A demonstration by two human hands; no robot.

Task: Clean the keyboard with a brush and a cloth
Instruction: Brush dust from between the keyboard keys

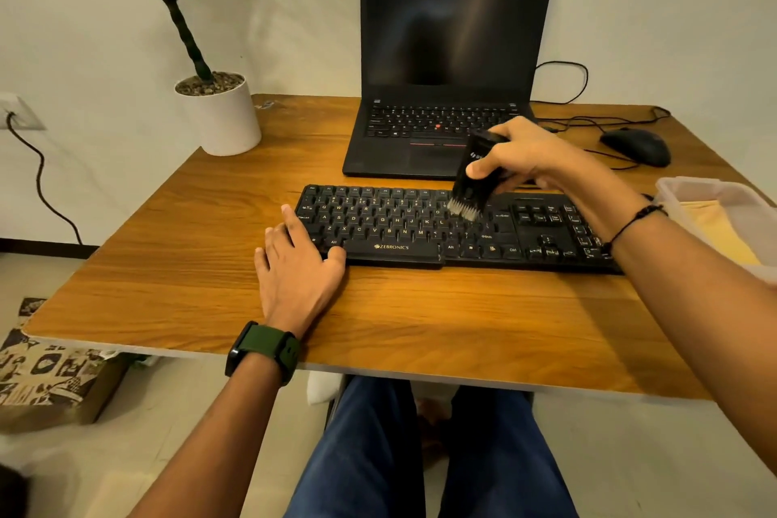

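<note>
Keyboard [420, 227] apparently touched by right hand's [525, 156] brush [473, 181].

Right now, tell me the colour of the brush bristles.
Pale grey-white bristles on the black brush; head view shows them best.

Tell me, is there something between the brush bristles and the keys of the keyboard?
Nothing visible is. The right hand grips the black brush, and its pale bristles already meet the keys near the middle of the black keyboard. The left hand rests on the keyboard's left end, away from the bristles.
</note>
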